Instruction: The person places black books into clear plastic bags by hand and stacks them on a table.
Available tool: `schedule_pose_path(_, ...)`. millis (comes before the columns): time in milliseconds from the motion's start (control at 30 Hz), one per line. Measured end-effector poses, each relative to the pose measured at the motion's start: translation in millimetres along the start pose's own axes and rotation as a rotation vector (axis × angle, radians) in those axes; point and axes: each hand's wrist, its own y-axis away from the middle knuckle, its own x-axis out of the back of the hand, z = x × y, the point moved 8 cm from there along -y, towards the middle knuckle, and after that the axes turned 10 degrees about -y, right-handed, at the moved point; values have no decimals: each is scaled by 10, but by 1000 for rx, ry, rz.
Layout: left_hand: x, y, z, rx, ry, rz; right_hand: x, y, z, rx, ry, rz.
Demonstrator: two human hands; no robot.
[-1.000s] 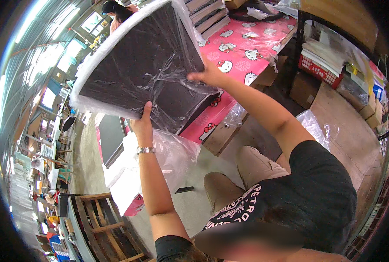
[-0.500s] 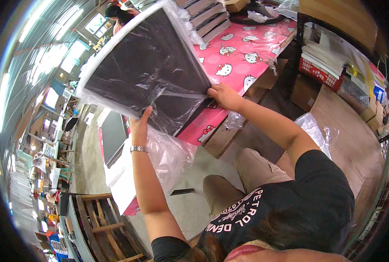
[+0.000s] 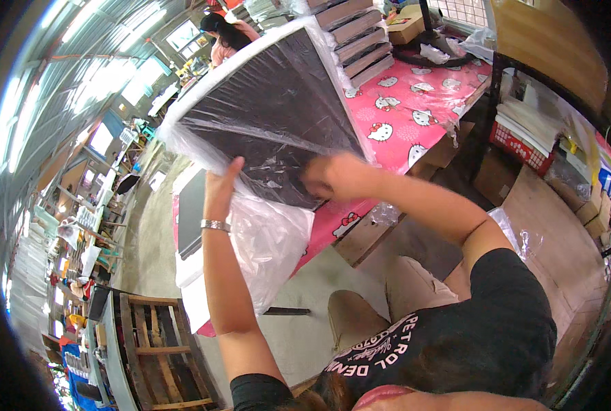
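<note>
A large flat black panel (image 3: pixel 271 96) in clear plastic wrap is tilted up over the near part of the table, with bubbly white padding (image 3: pixel 209 75) along its edges. My left hand (image 3: pixel 221 188) grips the panel's lower left edge, the thumb lying on its face and the other fingers hidden behind. Across the lower right of the face, my right hand (image 3: pixel 343 177) is at the wrap; its fingers are curled but smeared by motion, so a hold on the film cannot be made out. Loose clear plastic (image 3: pixel 264 240) hangs below the panel beside my left wrist.
The table has a pink patterned cover (image 3: pixel 394 103). A stack of wrapped panels (image 3: pixel 360 51) stands behind, near an open carton (image 3: pixel 405 24). Another dark panel (image 3: pixel 190 212) lies left of my forearm. A wooden pallet (image 3: pixel 161 349) is lower left; a red basket (image 3: pixel 518 147) sits right. A person (image 3: pixel 226 38) is beyond.
My right hand has left the panel's lower right corner and moved left over its face. The wrap there lies in different creases. My left hand keeps its grip, and the view has shifted slightly.
</note>
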Motion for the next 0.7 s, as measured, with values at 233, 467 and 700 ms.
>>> schedule_pose_path(233,220,-140,777,6,-169,155,1967,-1184,-197,-17,493,343)
schedule_pose_path(467,184,-96,664,-34,-24,166,2097,-950,460,-167,191,289)
schedule_pose_path(700,-192,-21,302,-122,-52,113,898,-371,1334,-258,-726,738)
